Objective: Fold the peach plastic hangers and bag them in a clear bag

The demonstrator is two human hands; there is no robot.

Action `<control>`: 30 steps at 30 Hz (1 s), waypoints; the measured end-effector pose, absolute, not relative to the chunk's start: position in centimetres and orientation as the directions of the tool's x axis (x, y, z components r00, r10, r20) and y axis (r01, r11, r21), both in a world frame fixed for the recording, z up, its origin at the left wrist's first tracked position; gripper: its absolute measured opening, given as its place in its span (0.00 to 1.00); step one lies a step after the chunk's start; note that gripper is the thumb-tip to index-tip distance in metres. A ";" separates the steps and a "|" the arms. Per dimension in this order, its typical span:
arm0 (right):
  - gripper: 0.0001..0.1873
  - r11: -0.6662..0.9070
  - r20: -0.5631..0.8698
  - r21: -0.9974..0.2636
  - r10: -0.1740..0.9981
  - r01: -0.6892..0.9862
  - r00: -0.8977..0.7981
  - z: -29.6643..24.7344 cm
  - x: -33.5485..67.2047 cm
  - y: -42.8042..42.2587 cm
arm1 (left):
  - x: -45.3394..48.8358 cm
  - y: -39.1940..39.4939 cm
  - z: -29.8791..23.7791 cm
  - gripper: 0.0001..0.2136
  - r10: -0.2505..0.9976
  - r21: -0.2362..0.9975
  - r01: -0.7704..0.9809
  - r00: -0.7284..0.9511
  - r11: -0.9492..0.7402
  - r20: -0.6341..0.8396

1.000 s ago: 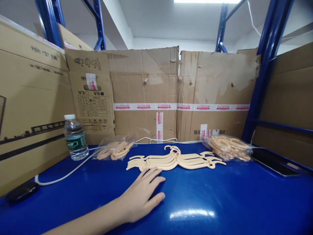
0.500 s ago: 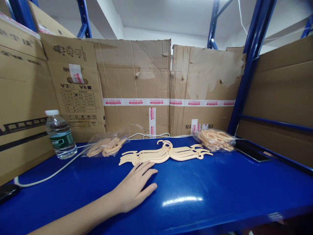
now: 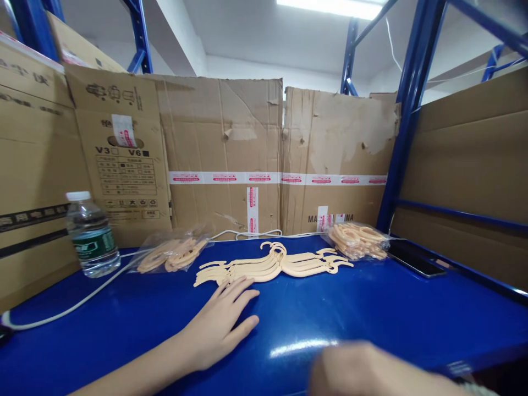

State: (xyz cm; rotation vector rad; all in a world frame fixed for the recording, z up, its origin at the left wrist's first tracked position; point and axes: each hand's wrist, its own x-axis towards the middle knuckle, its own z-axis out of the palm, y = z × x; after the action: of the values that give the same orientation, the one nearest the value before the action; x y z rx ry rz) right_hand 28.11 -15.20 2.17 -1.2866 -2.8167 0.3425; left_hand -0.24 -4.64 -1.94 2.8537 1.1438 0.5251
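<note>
A stack of cream-coloured folding hangers (image 3: 259, 268) lies on the blue tabletop (image 3: 363, 308), their hooks bunched together at the top middle. My left hand (image 3: 225, 316) rests palm down with fingers spread, its fingertips at the near left edge of the stack. At the bottom of the view, nearer to me than the hangers, is my right hand (image 3: 355, 368). Motion blurs it, and its fingers cannot be made out.
Clear plastic bags of similar cream pieces lie left (image 3: 173, 254) and right (image 3: 358, 241) of the stack. A water bottle (image 3: 93, 236) stands at the left by a white cable (image 3: 70, 311). A phone (image 3: 416, 260) lies right. Cardboard (image 3: 223, 126) walls the back.
My right hand has come into view at the bottom right. My left hand stays by the hangers with its fingers spread. The whole view has shifted slightly.
</note>
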 end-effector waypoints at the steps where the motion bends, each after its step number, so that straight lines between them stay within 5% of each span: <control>1: 0.22 0.616 -0.007 -0.200 0.777 0.762 -0.630 2.7 28.3 -13.6 | -0.3 -4.6 -1.9 0.21 0.673 0.139 0.668 0.674 -0.731 0.303; 4: 0.33 0.518 0.195 -0.131 0.849 0.845 -0.490 2.4 28.8 -7.5 | -0.4 -4.4 -1.8 0.23 0.697 0.129 0.696 0.653 -0.707 0.297; 8: 0.42 0.442 0.127 -0.067 0.893 0.894 -0.432 -0.5 29.4 -1.1 | -0.5 -4.2 -1.2 0.28 0.753 0.139 0.743 0.626 -0.655 0.201; 23: 0.47 0.372 0.022 -0.082 0.928 0.924 -0.372 -1.2 27.4 5.2 | -2.3 2.0 -0.6 0.34 0.762 0.104 0.755 0.636 -0.647 0.122; 30: 0.41 0.428 0.202 -0.019 0.887 0.904 -0.416 -1.5 29.1 4.3 | -2.5 1.9 -1.2 0.28 0.710 -0.028 0.742 0.651 -0.670 0.268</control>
State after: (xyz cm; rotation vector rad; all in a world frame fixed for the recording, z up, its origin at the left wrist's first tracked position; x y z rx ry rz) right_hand 29.14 4.35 -1.48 -1.5837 -2.4969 -0.1373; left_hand -2.51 1.87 -1.17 2.9761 1.3156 0.3870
